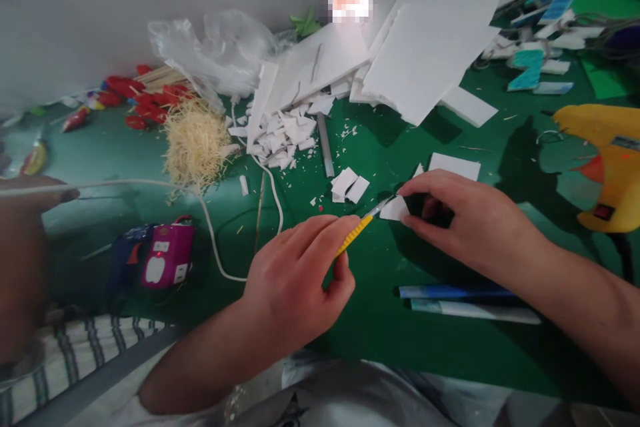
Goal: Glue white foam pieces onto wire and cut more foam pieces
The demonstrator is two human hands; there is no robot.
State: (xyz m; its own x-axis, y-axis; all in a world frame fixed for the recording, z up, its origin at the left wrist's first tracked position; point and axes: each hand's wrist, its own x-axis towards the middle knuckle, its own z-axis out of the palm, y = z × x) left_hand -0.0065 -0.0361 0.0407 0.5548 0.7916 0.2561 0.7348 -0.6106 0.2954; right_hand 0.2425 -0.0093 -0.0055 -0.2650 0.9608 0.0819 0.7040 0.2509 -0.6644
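Observation:
My left hand (300, 273) is wrapped round a yellow craft knife (356, 233), its blade pointing up and to the right. The blade tip meets a small white foam board piece (393, 209), which my right hand (465, 210) pinches between thumb and fingers. Just left of the blade lie a few cut white pieces (349, 187) on the green tabletop (370, 320). Behind my right hand rests a white rectangular piece (456, 165), partly covered by the hand. Two narrow strips, a blue one (435, 291) and a pale one (480, 310), lie below my right wrist.
Large white foam sheets (435, 33) are stacked at the back, beside a heap of scraps (285, 137). A yellow glue gun (607, 160) stands at right. Left are straw shreds (197, 140), a white cable (275, 193), a magenta power box (169, 255) and another person's blurred arm (23, 267).

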